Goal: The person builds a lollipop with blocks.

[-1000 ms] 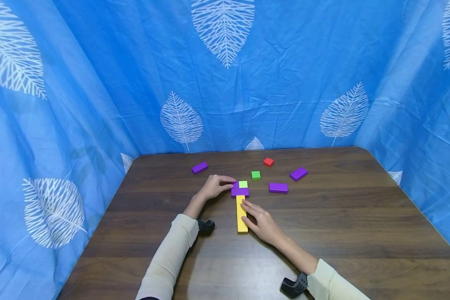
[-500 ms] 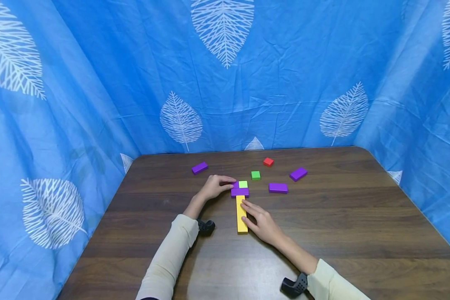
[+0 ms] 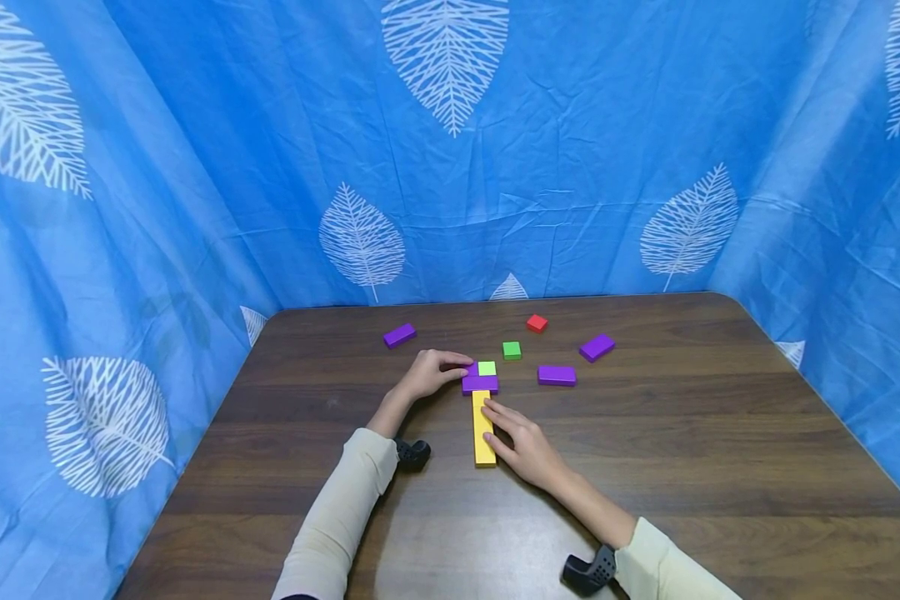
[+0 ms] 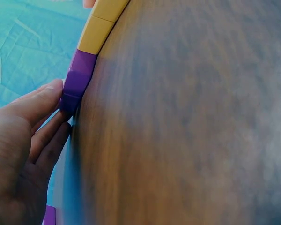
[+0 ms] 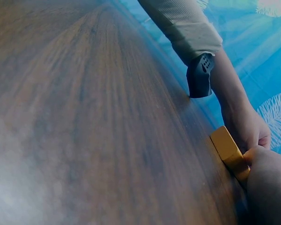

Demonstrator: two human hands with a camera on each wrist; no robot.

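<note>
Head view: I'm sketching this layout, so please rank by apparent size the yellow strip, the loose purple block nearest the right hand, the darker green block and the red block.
1. Yellow strip
2. Purple block
3. Darker green block and red block: too alike to rank; the red one lies farther off.

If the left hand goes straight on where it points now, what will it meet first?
The left hand would first meet the purple block it touches; just beyond, the light green block seems next, though depth is unclear.
</note>
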